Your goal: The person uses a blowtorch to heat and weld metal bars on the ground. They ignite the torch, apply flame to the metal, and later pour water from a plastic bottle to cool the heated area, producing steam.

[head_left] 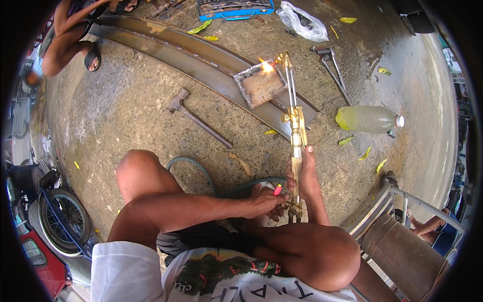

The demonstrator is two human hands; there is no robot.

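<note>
A brass cutting torch [297, 156] points away from me, with my right hand [308, 173] wrapped round its handle. At its angled head burns a small orange flame [266, 65], over the far edge of a rusty rectangular metal plate [262, 86]. My left hand [265, 202] is closed round a small pink lighter-like thing [277, 189], only its end showing. The fingers of that hand are by the valves at the torch's rear end; whether they turn one, I cannot tell. The plate rests across long steel channel bars [201, 68] on the concrete.
A hammer [198, 118] lies left of the bars. Rightward are a bottle of yellowish liquid [370, 119], metal tools [332, 70] and a metal frame [427, 211]. Beyond lie a blue toolbox [235, 11] and plastic bag [302, 22]. A hose [201, 168] curls near my feet; another person's leg [65, 58] shows far left.
</note>
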